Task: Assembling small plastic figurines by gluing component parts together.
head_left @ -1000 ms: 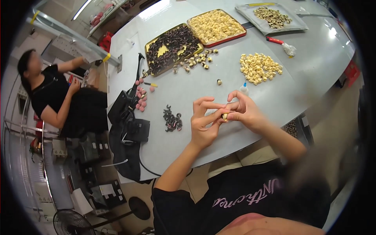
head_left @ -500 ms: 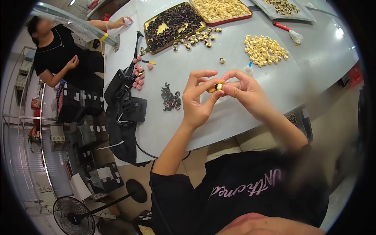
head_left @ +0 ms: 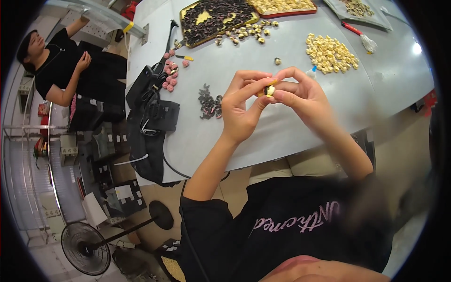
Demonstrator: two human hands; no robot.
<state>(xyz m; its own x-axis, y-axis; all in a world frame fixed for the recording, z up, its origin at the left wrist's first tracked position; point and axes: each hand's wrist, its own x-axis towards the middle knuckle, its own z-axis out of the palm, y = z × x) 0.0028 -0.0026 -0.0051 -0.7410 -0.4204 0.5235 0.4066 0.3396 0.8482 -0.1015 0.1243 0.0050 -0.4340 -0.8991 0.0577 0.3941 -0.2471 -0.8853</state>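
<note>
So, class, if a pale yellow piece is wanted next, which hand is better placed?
Probably the right hand: the pale yellow pile lies on its side, while the left hand is farther off. Both hold one small piece.

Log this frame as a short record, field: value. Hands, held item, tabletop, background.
left hand: left hand, fingertips at the held piece
right hand: right hand, thumb and fingers at the same piece
held: small dark-and-cream piece, raised above the table
between hands and trays: one loose piece
left of hands: dark curled scraps, pink balls
right, beyond hands: cream pile, red-handled tool
far side: yellow tray, red-rimmed tray
background: co-worker, fan
</note>
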